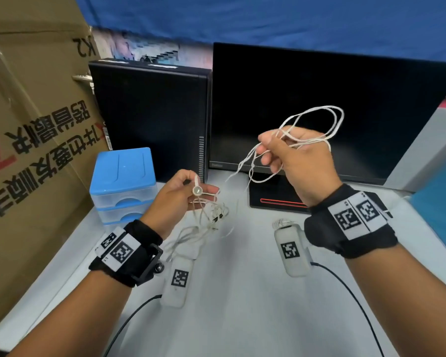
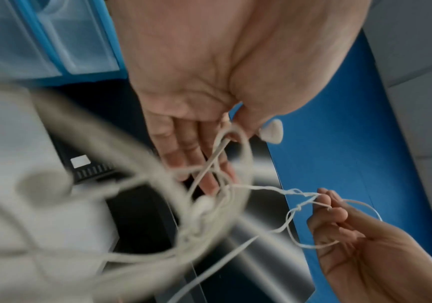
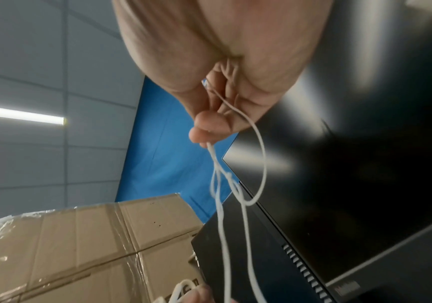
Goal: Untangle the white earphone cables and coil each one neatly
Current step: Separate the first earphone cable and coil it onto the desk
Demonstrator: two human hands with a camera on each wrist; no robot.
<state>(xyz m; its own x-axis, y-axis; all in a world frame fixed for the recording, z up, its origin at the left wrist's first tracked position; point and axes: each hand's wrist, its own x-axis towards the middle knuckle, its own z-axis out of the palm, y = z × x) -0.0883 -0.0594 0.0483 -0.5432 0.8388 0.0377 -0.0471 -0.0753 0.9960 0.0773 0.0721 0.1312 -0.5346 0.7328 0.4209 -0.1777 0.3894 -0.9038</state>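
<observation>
White earphone cables (image 1: 242, 171) stretch in the air between both hands above the white desk (image 1: 242, 305). My right hand (image 1: 291, 155) is raised before the monitor and pinches several cable loops (image 1: 317, 119) that arch up past its fingers; the right wrist view shows the cable (image 3: 235, 184) hanging from its fingertips. Lower left, my left hand (image 1: 183, 191) pinches a cable by a round white earbud (image 1: 197, 191); the left wrist view shows that earbud (image 2: 271, 131) at the thumb. A tangle (image 1: 216, 215) hangs beneath it onto the desk.
A black monitor (image 1: 332, 99) and a black computer case (image 1: 152, 119) stand behind the hands. A blue drawer box (image 1: 124, 181) sits at the left beside a big cardboard box (image 1: 31, 137). Two white tagged blocks (image 1: 179, 279) (image 1: 291, 251) with black leads lie on the desk.
</observation>
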